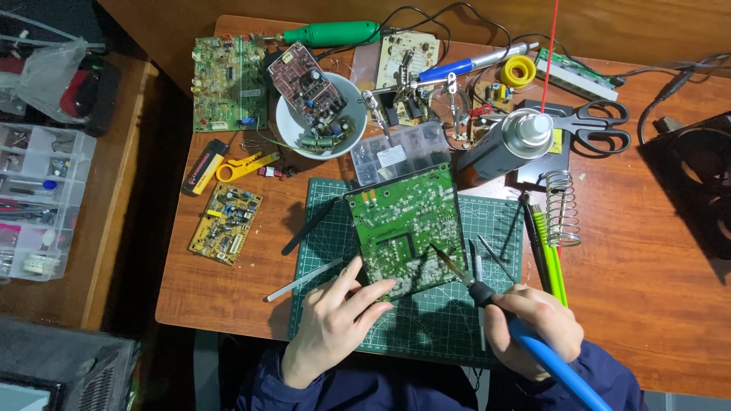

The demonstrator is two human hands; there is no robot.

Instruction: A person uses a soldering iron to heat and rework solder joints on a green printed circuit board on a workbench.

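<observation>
On the wooden tabletop (228, 289), the left hand (333, 323) lies with fingers spread, its fingertips pressing the near edge of the green circuit board (405, 228) on the cutting mat (426, 320). The right hand (529, 327) is curled tight around a blue-handled soldering iron (487, 297), tip touching the board's lower right corner.

soldering iron (533, 342) handle cut off at bottom edge, fan (697, 183) cropped at right edge
</observation>
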